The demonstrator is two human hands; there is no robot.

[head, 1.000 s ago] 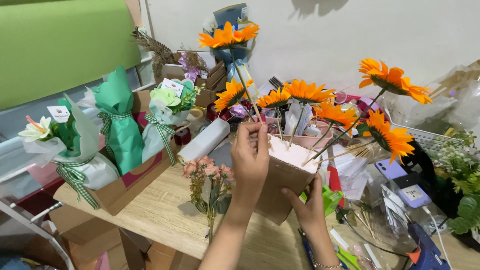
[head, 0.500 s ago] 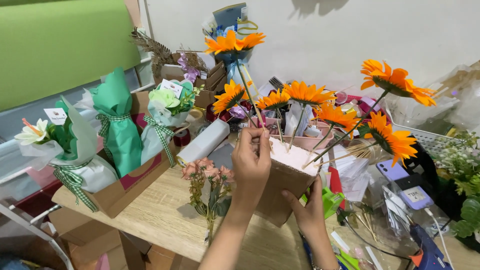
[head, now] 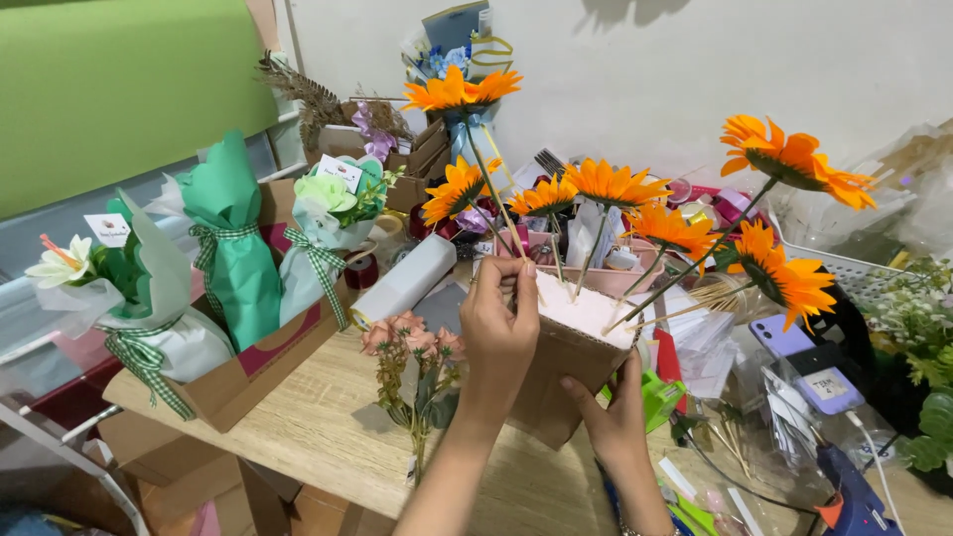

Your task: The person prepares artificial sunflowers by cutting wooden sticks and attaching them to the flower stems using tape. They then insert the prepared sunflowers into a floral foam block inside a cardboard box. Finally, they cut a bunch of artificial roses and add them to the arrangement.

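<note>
The left hand (head: 499,320) has its grip pinched on the thin stem of an orange artificial sunflower (head: 459,90), planted in white foam inside a brown cardboard box (head: 568,369) tilted above the wooden counter (head: 328,437). The right hand (head: 617,422) clasps the box's lower side.

glue gun (head: 849,501) cut off, tag (head: 107,228) print unreadable

Florist craft workshop: wrapped bouquets (head: 233,248), glue gun (head: 849,501).
</note>
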